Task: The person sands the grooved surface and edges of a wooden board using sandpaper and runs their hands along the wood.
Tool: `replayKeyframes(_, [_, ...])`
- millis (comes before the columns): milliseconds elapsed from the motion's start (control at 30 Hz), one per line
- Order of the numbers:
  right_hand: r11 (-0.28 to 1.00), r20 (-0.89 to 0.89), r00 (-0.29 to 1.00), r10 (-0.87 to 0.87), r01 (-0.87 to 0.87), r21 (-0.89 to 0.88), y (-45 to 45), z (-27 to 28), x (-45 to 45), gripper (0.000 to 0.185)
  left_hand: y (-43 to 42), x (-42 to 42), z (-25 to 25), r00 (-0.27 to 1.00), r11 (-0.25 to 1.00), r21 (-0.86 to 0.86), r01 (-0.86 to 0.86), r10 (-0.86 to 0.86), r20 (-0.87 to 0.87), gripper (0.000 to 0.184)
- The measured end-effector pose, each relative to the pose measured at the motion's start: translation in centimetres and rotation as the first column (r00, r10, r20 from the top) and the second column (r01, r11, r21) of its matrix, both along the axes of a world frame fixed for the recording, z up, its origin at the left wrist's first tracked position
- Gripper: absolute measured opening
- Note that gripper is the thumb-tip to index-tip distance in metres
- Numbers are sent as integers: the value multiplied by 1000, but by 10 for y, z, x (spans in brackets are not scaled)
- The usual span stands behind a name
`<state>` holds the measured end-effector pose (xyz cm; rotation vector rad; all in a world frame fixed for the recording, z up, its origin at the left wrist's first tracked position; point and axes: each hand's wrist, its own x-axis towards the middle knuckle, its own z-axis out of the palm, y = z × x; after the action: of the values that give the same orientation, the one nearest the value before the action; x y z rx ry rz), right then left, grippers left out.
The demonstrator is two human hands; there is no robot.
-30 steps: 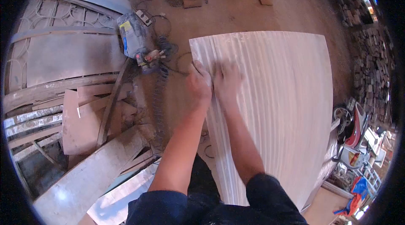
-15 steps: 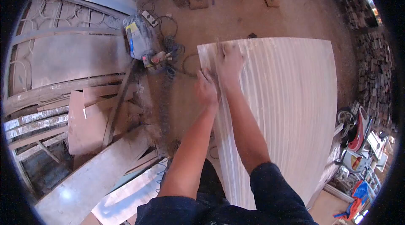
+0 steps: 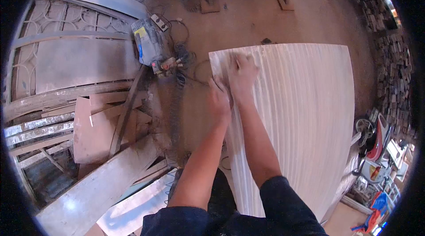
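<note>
A wide pale panel with striped wood grain (image 3: pixel 305 116) lies in front of me, its far edge running across the middle of the head view. At its left edge is my left hand (image 3: pixel 218 98), closed round the border near the far corner. My right hand (image 3: pixel 244 73) presses on the top face close to that same corner, fingers curled down. Whatever lies under the right fingers is hidden, and the hand is slightly blurred. A dark patch shows on the panel between both hands.
Left of the panel, a grey machine with a yellow label (image 3: pixel 148 43) stands beside a power strip (image 3: pixel 159 22) and coiled cables. Boards and frames (image 3: pixel 102 125) lean at the left. Stacked wood pieces (image 3: pixel 392 81) and a red-and-white machine (image 3: pixel 376 141) line the right side.
The view has shifted slightly, so the panel and machine sit a little lower. Both hands stay by the far left corner, with the right hand still blurred there.
</note>
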<state>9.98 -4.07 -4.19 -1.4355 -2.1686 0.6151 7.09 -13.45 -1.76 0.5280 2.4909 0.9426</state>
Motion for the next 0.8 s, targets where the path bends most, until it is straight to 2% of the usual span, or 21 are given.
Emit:
replayKeyframes(33, [999,-74,997,11,-8,46,5,5,-10,20,-2,4,-9,1000,1000,11,4,-3,-11,43])
replayKeyframes(67, [999,-73,997,7,-3,46,-7,5,-1,20,-4,7,-36,998,992,117,-46,42,40,44])
replayKeyframes(100, [998,-75,996,-52,55,34,-25,1,12,19,1,5,-48,992,968,229,-101,81,92,44])
replayKeyframes(133, [994,-78,991,-109,111,24,-34,0,18,19,7,1,-41,993,965,242,-99,80,88,44])
replayKeyframes(200, [995,-82,992,-99,98,-10,-32,6,18,20,8,-5,-31,999,999,-39,-21,22,23,44])
replayKeyframes(233, [993,-70,992,-103,99,-67,-39,7,22,20,4,-2,-37,999,998,-53,-20,21,25,44])
replayKeyframes(300, [996,-48,996,-81,79,-44,-4,5,-5,20,4,3,-50,975,991,44,-125,114,189,44])
replayKeyframes(333, [999,-22,998,-51,51,-13,7,8,-16,21,0,5,-49,975,991,37,-125,116,190,44])
replayKeyframes(367, [997,6,997,-74,74,16,2,14,-16,21,-3,6,-44,967,985,103,-140,114,230,45])
replayKeyframes(433, [997,-51,996,-79,80,19,-32,3,18,22,4,-2,-19,960,969,193,-153,99,263,45])
replayKeyframes(467, [997,-108,991,-73,75,11,-40,-3,26,24,5,-8,3,989,998,57,-11,3,150,46])
replayKeyframes(533, [999,-106,993,-51,52,11,-26,1,15,24,4,-14,24,994,988,-114,102,-97,50,46])
replayKeyframes(567, [999,-93,994,-49,49,-1,-25,2,12,25,2,-12,28,993,987,-127,95,-85,83,46])
replayKeyframes(600, [999,-95,994,-52,51,-13,-13,3,2,25,4,-10,28,991,987,-135,85,-71,110,46])
replayKeyframes(633, [999,-77,997,-19,16,-36,5,6,-11,25,5,0,-33,986,993,-80,-82,93,136,48])
replayKeyframes(667, [998,-56,998,13,-16,-59,13,8,-16,25,-1,3,-44,986,993,-88,-82,94,136,48])
replayKeyframes(733, [997,-13,1000,-21,20,-71,-10,-8,6,25,3,3,-48,989,980,160,-117,101,104,49])
replayKeyframes(767, [999,-70,997,-28,26,-28,-35,-9,31,24,8,0,-38,989,978,170,-122,106,100,49])
replayKeyframes(800, [999,-129,991,-30,31,8,-47,-10,41,24,10,-5,-20,997,998,48,-43,40,61,49])
